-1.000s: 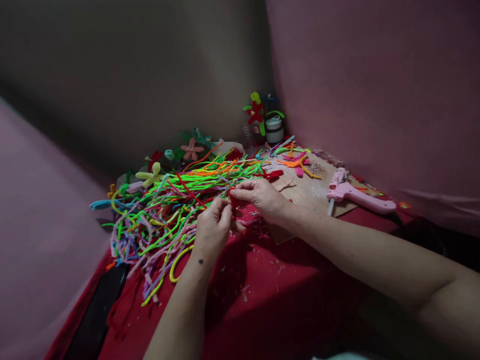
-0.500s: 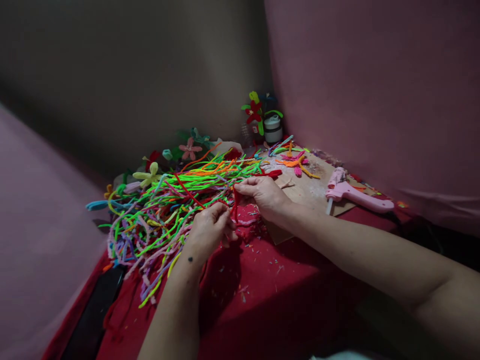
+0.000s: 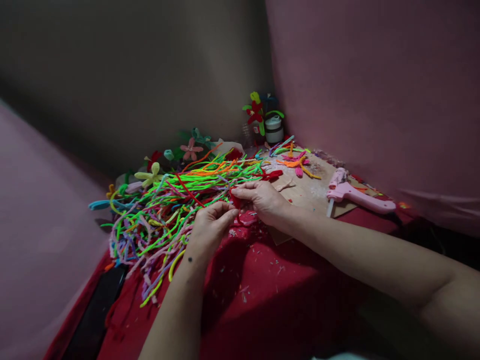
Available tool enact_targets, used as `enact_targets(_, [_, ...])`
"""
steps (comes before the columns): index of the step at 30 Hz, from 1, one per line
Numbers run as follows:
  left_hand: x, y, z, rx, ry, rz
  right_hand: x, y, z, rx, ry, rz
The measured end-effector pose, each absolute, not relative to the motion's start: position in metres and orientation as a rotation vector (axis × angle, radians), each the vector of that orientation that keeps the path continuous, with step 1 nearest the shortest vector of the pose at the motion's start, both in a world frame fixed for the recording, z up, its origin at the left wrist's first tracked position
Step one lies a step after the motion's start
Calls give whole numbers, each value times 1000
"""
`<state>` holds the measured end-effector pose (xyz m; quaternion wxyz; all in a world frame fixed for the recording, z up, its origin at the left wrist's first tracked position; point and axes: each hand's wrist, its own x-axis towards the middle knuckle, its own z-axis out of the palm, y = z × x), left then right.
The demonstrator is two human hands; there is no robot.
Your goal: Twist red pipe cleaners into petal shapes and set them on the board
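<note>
A red pipe cleaner (image 3: pixel 235 199), bent into a small loop, is pinched in the fingers of my right hand (image 3: pixel 263 200). Close on its left, my left hand (image 3: pixel 213 225) has its thumb and forefinger pressed together at the lower part of the same red piece. The fingers hide much of the bend. Beneath and left of both hands spreads a tangled pile of pipe cleaners (image 3: pixel 176 195), mostly green, pink and purple. Just behind my right hand lie red looped pieces (image 3: pixel 272 175).
A pink glue gun (image 3: pixel 360 195) rests on a cardboard sheet (image 3: pixel 318 187) at the right. Orange and pink pieces (image 3: pixel 299 162) lie on the cardboard. Pipe-cleaner flowers (image 3: pixel 254 111) stand at the back beside a white lidded jar (image 3: pixel 274 129). Scraps dot the red cloth (image 3: pixel 262 280).
My left hand has moved up and right, closing its fingers near my right hand. The red pipe cleaner, earlier hanging down from my right fingers, now shows as a smaller loop between both hands.
</note>
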<state>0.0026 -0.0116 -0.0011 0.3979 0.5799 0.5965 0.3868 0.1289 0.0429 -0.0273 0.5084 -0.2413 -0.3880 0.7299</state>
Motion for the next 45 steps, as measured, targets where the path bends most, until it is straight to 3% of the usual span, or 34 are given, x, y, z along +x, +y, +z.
enact_targets(8, [-8,-12,2,1449,1467,906,129,42,-27,-585,-1108,1810])
enact_targets(14, [-13,-11,5,1388,1332,1278,132,37,-23,-697,-1344,1620])
enact_targets(18, [-15,-10,3,1449,1270,1289,132,35,-23,-696,-1448,1653])
enact_targets(27, [-23,-9,0,1844,1477,1101,135,37,-24,-677,-1536,1709])
enact_targets(33, [-11,-11,-8,2305,1837,1279,132,42,-31,-668,-1626,1635])
enact_targets(41, [-15,-11,4,1569,1397,1114,136,35,-21,-737,-1636,1682])
enact_targets(45, [-8,-14,0,1591,1502,1260,136,35,-20,-670,-1610,1706])
